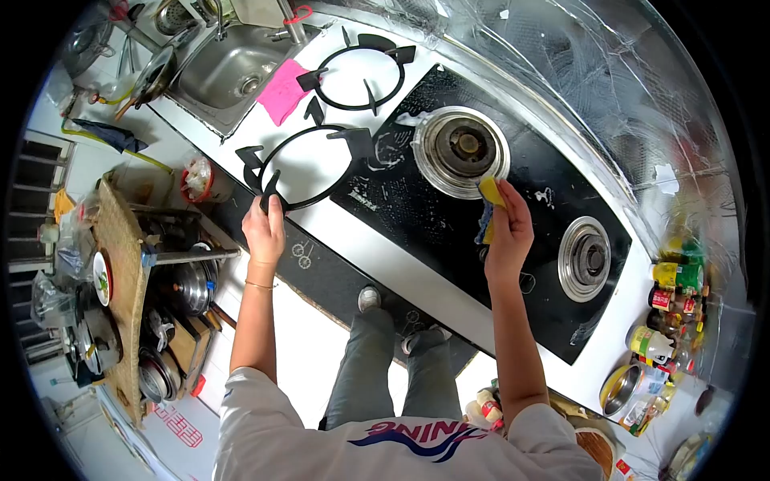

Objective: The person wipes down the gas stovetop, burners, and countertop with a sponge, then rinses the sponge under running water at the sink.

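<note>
My left hand (pixel 265 231) grips one prong of a black pan support (pixel 346 143), a ring with upright prongs on the white counter. A second pan support (pixel 403 74) lies just beyond it, beside a pink cloth (pixel 283 90). Over the black gas hob (pixel 489 232), my right hand (pixel 511 228) pinches a yellow and blue sponge (pixel 489 204). The sponge is close to the near edge of the larger burner (pixel 462 151). Farther right sits another burner (pixel 585 258), also without its support. Whitish suds or smears mark the hob's glass.
A steel sink (pixel 233 80) is set into the counter at upper left. Foil-like sheeting (pixel 577 72) covers the wall behind the hob. Bottles and jars (pixel 674 301) crowd the right end. A shelf (pixel 128 297) with pots stands to the left.
</note>
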Available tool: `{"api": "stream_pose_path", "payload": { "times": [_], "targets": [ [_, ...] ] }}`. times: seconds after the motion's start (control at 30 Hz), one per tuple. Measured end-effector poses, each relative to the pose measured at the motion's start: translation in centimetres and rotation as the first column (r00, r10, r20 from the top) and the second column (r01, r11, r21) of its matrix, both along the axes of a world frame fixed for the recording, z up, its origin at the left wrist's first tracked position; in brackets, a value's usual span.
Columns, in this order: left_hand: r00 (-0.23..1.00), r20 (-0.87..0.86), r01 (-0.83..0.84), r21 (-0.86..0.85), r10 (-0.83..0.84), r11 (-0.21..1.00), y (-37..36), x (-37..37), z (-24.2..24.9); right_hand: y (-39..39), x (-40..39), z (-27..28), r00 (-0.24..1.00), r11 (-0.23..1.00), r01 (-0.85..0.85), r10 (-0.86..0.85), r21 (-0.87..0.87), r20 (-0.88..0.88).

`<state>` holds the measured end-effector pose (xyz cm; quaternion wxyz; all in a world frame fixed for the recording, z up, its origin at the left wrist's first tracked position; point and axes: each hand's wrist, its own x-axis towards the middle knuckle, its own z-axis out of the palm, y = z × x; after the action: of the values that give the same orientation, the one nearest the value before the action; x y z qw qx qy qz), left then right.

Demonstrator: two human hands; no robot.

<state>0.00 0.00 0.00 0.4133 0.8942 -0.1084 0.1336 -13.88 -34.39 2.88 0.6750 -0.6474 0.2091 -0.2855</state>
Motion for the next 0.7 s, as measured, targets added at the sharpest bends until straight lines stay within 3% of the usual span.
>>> {"api": "stream_pose_path", "payload": {
  "times": [0.07,0.1,0.17,0.3,0.33,0.4,0.43,0.47,0.5,0.53,0.57,0.63,0.7],
  "targets": [
    [0.996,0.089,0.015,0.041,-0.018,0.999,-1.2,-0.8,-1.6,-0.9,-1.1,0.7,0.999,0.998,0.049,-0.048,0.04,-0.011],
    [0.98,0.197,-0.012,0.135,-0.015,0.991,3.7,4.1,0.3,3.8,3.8,-1.7,0.996,0.99,0.047,-0.057,0.136,0.068],
    [0.998,0.054,-0.021,0.052,0.019,0.998,3.3,3.4,-1.2,3.8,3.3,-1.6,0.996,0.99,0.087,-0.09,0.109,0.025],
    [0.995,-0.011,0.096,0.085,-0.096,0.992,3.5,4.1,-5.0,4.3,2.9,-3.0,0.978,0.987,0.148,-0.155,-0.054,-0.143],
    [0.995,-0.014,0.102,0.097,-0.101,0.99,3.4,4.2,-4.9,5.3,3.2,-3.6,0.981,0.977,0.141,-0.16,-0.161,-0.112],
    [0.988,0.024,0.146,0.135,-0.151,0.98,3.6,4.6,-4.9,7.4,4.4,-6.1,0.954,0.951,0.042,-0.129,-0.306,-0.27],
    [0.985,0.023,0.169,0.148,-0.174,0.975,4.0,4.9,-5.2,8.7,5.5,-7.3,0.959,0.87,0.019,-0.155,-0.494,-0.236],
    [0.981,0.025,0.186,0.166,-0.193,0.969,3.8,4.7,-5.5,9.0,6.4,-8.4,0.994,0.746,-0.018,-0.058,-0.666,-0.093],
    [0.977,0.046,0.197,0.154,-0.206,0.968,3.8,4.9,-6.0,10.0,7.1,-8.5,0.98,0.611,-0.163,0.011,-0.775,-0.197],
    [0.979,0.054,0.185,0.175,-0.197,0.967,3.7,5.0,-6.3,10.7,7.7,-6.5,0.94,0.64,-0.329,0.151,-0.694,-0.306],
    [0.981,0.054,0.172,0.199,-0.186,0.965,3.7,4.7,-6.6,11.3,7.8,-7.7,0.941,0.534,-0.332,0.242,-0.778,-0.236],
    [0.981,0.064,0.17,0.192,-0.185,0.967,3.5,4.8,-6.4,10.8,6.8,-6.7,0.948,0.506,-0.318,0.191,-0.802,-0.256],
    [0.987,0.051,0.136,0.254,-0.154,0.958,3.6,5.4,-6.2,8.5,4.8,-7.3,0.957,0.634,-0.245,0.04,-0.733,-0.286]
  ]
}}
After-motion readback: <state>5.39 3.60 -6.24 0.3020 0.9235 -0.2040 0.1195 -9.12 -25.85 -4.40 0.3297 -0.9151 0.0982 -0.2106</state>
